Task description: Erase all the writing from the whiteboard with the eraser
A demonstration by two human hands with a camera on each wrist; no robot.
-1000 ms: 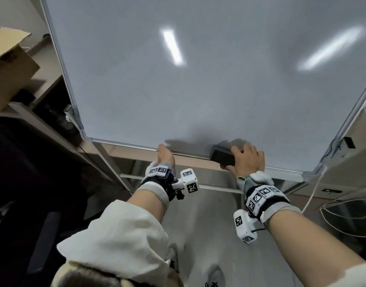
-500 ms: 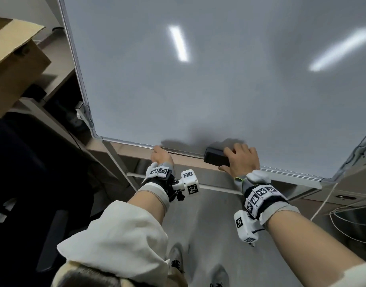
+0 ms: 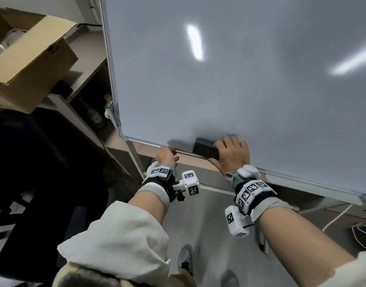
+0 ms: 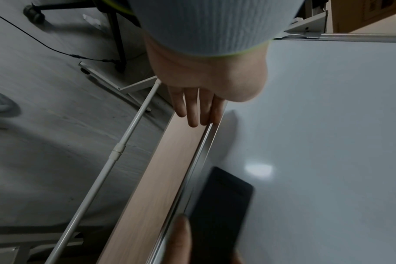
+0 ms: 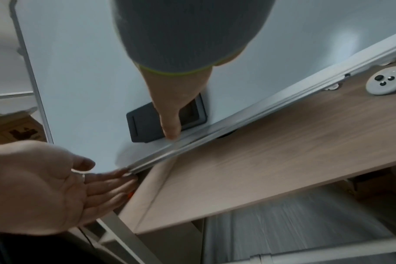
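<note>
A person's right hand (image 3: 231, 156) grips a black rectangular eraser (image 3: 206, 150) flat on the white, metal-framed whiteboard (image 3: 240, 79), touching its bottom edge. The left hand (image 3: 165, 155), fingers straight, rests on that rim above the pale wooden ledge (image 5: 271, 151); bare board spreads above.

I see the whiteboard (image 3: 250, 79) wiped blank, and the black rectangular eraser (image 3: 205, 149) lies flat against it just above its bottom edge.

The eraser (image 3: 205, 150) lies on the whiteboard (image 3: 240, 79) at its bottom edge, above the wooden ledge (image 5: 271, 151).
</note>
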